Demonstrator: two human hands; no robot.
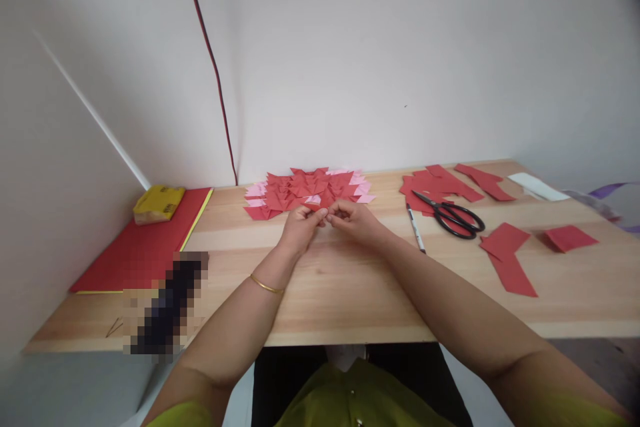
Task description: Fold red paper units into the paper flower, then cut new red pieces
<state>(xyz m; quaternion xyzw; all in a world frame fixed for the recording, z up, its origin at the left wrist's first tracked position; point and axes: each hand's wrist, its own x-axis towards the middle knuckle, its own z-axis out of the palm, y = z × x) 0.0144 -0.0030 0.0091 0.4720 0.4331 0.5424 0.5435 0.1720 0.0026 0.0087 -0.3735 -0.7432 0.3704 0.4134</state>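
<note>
My left hand [301, 225] and my right hand [354, 218] meet fingertip to fingertip at the middle of the wooden table [325, 287]. Both are pinched closed on a small red paper piece [314, 207], mostly hidden by the fingers. Just behind them lies a pile of folded red and pink paper pieces [307, 191]. A thin gold bangle sits on my left wrist [266, 285].
Black scissors [453, 215] and a pen [415, 229] lie right of my hands. Red paper scraps [450, 183] and cut pieces [507, 250] lie at right. Red sheets [140, 250] with a yellow packet [159, 203] lie at left. A blurred dark object [167, 307] sits near the front edge.
</note>
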